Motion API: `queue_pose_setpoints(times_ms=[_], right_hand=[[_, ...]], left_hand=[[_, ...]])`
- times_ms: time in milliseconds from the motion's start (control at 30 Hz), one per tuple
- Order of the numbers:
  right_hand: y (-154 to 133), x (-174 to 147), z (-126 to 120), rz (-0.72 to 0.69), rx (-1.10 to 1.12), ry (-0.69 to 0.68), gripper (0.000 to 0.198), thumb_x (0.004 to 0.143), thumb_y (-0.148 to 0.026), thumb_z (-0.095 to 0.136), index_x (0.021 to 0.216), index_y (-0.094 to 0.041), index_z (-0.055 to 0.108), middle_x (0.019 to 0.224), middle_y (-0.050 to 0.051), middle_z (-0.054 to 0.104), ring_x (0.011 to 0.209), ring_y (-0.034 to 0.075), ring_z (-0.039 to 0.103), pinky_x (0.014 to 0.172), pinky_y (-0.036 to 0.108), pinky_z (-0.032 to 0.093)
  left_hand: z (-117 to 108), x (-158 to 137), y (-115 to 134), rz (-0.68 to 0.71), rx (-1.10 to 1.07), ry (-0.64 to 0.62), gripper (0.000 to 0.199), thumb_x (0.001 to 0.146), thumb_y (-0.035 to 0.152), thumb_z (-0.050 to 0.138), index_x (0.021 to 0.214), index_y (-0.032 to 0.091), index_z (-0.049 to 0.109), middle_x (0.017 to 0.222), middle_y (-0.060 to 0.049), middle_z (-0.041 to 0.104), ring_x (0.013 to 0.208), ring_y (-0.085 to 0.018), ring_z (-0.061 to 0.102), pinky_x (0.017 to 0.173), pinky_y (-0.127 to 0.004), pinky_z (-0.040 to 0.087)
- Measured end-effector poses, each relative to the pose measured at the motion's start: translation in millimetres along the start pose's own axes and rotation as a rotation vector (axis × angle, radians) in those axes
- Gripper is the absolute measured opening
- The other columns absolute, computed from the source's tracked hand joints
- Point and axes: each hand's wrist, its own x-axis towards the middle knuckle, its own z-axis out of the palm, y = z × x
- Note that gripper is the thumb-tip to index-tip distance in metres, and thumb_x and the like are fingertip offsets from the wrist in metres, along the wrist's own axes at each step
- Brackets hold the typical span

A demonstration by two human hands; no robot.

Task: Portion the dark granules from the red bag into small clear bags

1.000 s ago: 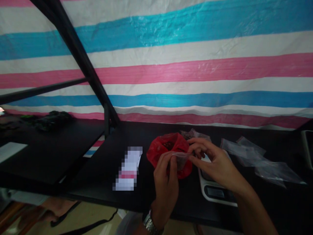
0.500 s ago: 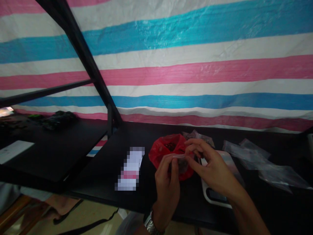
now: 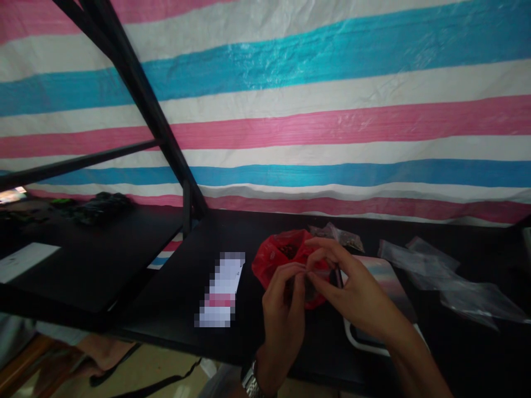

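Note:
In front of the red plastic bag (image 3: 265, 257), my left hand (image 3: 284, 309) pinches the top edge of a small clear zip bag (image 3: 314, 287). My right hand (image 3: 346, 282) is closed on the same edge, its thumb and fingertips right beside the left fingertips. Most of the zip bag is hidden by my fingers, and its contents are hard to make out. Small dark pieces lie inside the open red bag. Under my right hand and forearm is a white kitchen scale (image 3: 381, 265), partly covered.
Behind the scale lies a filled clear bag (image 3: 346, 237). Several flat clear bags (image 3: 448, 276) are spread on the right of the black table (image 3: 166, 309). A blurred-out white strip (image 3: 224, 287) lies left of the red bag. A black metal post (image 3: 153, 121) rises at the left.
My right hand has slid left along the zip bag's top edge until its fingertips meet those of my left hand. The left hand has barely moved.

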Motion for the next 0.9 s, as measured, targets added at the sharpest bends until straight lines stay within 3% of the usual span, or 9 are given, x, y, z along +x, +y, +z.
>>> queue_pose_setpoints(times_ms=[200, 267, 333, 400, 467, 567, 633, 800, 900], right_hand=[[-4.4, -0.3, 4.1, -0.005, -0.060, -0.006, 0.024, 0.085, -0.020, 0.068, 0.108, -0.025, 0.070, 0.091, 0.001, 0.073, 0.094, 0.022, 0.072, 0.098, 0.040, 0.054], [-3.0, 2.5, -1.9, -0.032, -0.071, 0.041, 0.022, 0.085, -0.021, 0.069, 0.107, -0.025, 0.071, 0.089, 0.000, 0.074, 0.089, 0.020, 0.072, 0.092, 0.037, 0.056], [3.8, 7.1, -16.1, -0.062, -0.088, 0.199, 0.019, 0.087, -0.026, 0.070, 0.107, -0.025, 0.071, 0.088, 0.000, 0.075, 0.084, 0.019, 0.072, 0.083, 0.034, 0.057], [15.4, 12.6, -36.6, -0.068, -0.111, 0.440, 0.021, 0.086, -0.034, 0.074, 0.105, -0.025, 0.070, 0.085, 0.001, 0.075, 0.080, 0.020, 0.072, 0.079, 0.034, 0.057], [28.7, 18.4, -57.1, -0.051, -0.168, 0.654, 0.026, 0.084, -0.041, 0.077, 0.103, -0.024, 0.070, 0.085, 0.002, 0.076, 0.079, 0.023, 0.074, 0.078, 0.037, 0.059], [45.2, 27.6, -72.5, -0.034, -0.332, 0.800, 0.028, 0.085, -0.048, 0.075, 0.099, -0.023, 0.071, 0.088, 0.007, 0.079, 0.082, 0.027, 0.075, 0.082, 0.042, 0.060], [52.0, 33.7, -69.3, 0.007, -0.427, 0.735, 0.027, 0.088, -0.047, 0.069, 0.097, -0.022, 0.072, 0.090, 0.009, 0.080, 0.082, 0.028, 0.075, 0.082, 0.043, 0.059], [60.2, 39.9, -52.9, 0.098, -0.430, 0.319, 0.033, 0.096, -0.042, 0.057, 0.109, -0.019, 0.077, 0.105, 0.011, 0.083, 0.093, 0.026, 0.077, 0.089, 0.040, 0.059], [69.4, 31.4, -71.1, 0.131, -0.502, 0.371, 0.037, 0.098, -0.040, 0.052, 0.116, -0.020, 0.077, 0.113, 0.012, 0.082, 0.104, 0.028, 0.077, 0.096, 0.041, 0.057]], left_hand=[[-4.3, 0.9, -3.9, 0.093, 0.063, -0.008, 0.015, 0.099, 0.014, 0.065, 0.090, 0.023, 0.071, 0.092, 0.002, 0.077, 0.084, -0.010, 0.075, 0.076, -0.017, 0.058], [-7.8, 1.4, -7.2, 0.126, 0.115, -0.007, 0.006, 0.100, 0.020, 0.069, 0.098, 0.024, 0.073, 0.103, -0.001, 0.077, 0.095, -0.013, 0.075, 0.084, -0.021, 0.059], [-11.3, 1.5, -10.6, 0.128, 0.166, 0.019, 0.019, 0.101, 0.029, 0.068, 0.119, 0.025, 0.071, 0.122, -0.006, 0.074, 0.112, -0.018, 0.072, 0.096, -0.029, 0.058], [-14.1, 0.8, -13.0, 0.099, 0.202, 0.063, 0.031, 0.105, 0.035, 0.062, 0.135, 0.025, 0.064, 0.131, -0.009, 0.069, 0.120, -0.021, 0.068, 0.102, -0.034, 0.056], [-16.2, -0.9, -13.9, 0.076, 0.225, 0.080, 0.028, 0.109, 0.033, 0.054, 0.134, 0.026, 0.064, 0.128, -0.008, 0.067, 0.114, -0.019, 0.067, 0.098, -0.033, 0.055], [-19.4, -4.1, -13.5, 0.089, 0.260, 0.071, 0.023, 0.110, 0.030, 0.051, 0.128, 0.027, 0.065, 0.122, -0.006, 0.066, 0.107, -0.018, 0.066, 0.091, -0.030, 0.055], [-22.1, -5.5, -13.1, 0.100, 0.288, 0.072, 0.021, 0.110, 0.028, 0.051, 0.125, 0.026, 0.065, 0.119, -0.006, 0.065, 0.107, -0.018, 0.065, 0.089, -0.030, 0.055], [-30.1, -3.8, -15.4, 0.112, 0.354, 0.083, 0.019, 0.109, 0.026, 0.048, 0.120, 0.024, 0.064, 0.112, -0.006, 0.065, 0.109, -0.022, 0.064, 0.093, -0.036, 0.053], [-34.9, -0.8, -19.0, 0.135, 0.388, 0.111, 0.018, 0.109, 0.028, 0.048, 0.116, 0.024, 0.064, 0.108, -0.006, 0.064, 0.105, -0.023, 0.063, 0.092, -0.037, 0.052]])
